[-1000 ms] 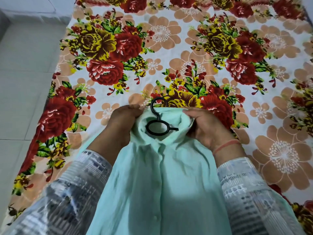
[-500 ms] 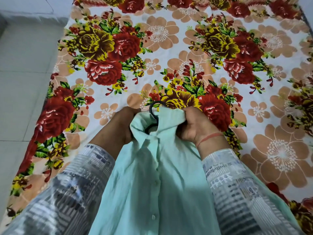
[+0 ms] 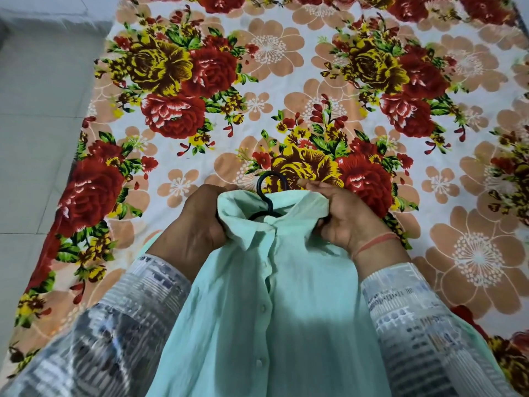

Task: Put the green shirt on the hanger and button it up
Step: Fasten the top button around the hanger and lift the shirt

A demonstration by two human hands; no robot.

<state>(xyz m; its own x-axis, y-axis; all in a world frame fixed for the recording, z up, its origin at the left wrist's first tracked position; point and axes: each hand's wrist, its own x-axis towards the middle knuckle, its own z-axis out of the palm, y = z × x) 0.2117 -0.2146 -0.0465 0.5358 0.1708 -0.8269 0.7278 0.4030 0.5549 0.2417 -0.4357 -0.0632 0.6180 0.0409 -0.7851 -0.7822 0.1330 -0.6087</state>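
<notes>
Now, head view: the shirt (image 3: pixel 272 310) is held between your hands over the flowered sheet (image 3: pixel 315 81), with its long axis running from the collar (image 3: pixel 294 203) down toward you. The hook of the hanger (image 3: pixel 267 186) sticks out of the collar, away from you. Your left hand (image 3: pixel 197 224) grips the collar's left side, fingers curled into the cloth. Your right hand (image 3: pixel 346 216) pinches the right side. Both sit equally near the top button, probably next.

Head-worn view; downward, near hands (image 3: pixel 272 224)
</notes>
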